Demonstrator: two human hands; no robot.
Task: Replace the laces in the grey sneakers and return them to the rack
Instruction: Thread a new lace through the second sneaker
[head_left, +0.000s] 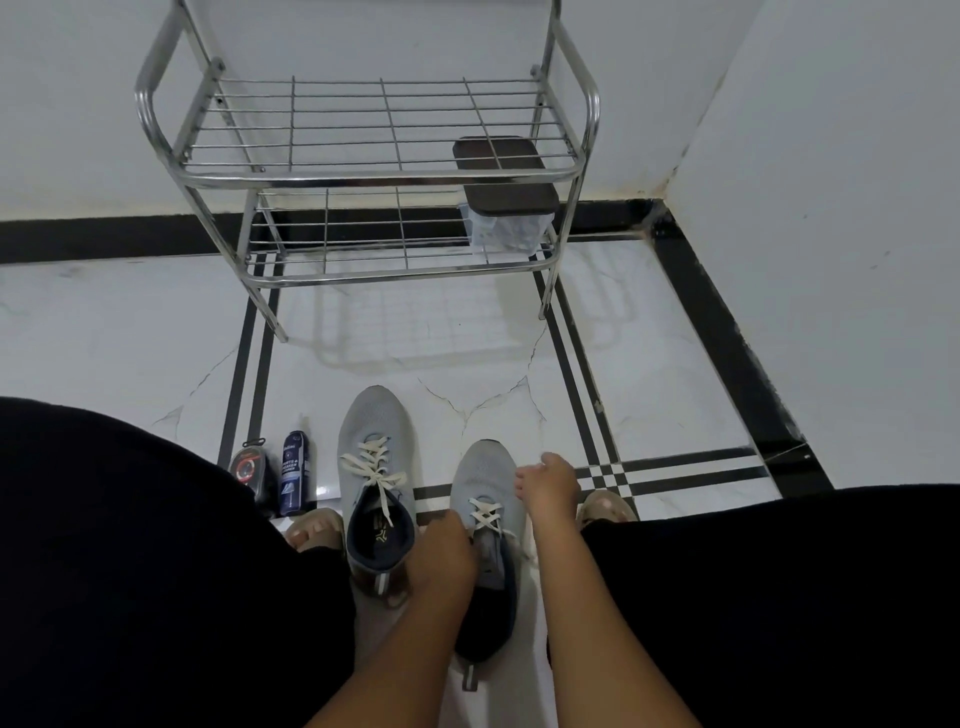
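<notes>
Your left hand (441, 551) covers the tongue and lower eyelets of the right sneaker (485, 525), so you can't tell how far its lace (485, 512) runs or whether the fingers pinch it. Right hand (550, 491) is blurred; whether it holds a lace end can't be told. The rack (363, 171) is cut off at the top edge. Spray bottle (294, 478) label too small to read; the round tin (252, 467) beside it is half behind your dark-clothed knee (130, 545). Clear box (506, 231) contents unclear under its dark lid (506, 179).

bare forearms, black clothing (130, 571) over both knees, beige sandals (317, 530) on feet.
</notes>
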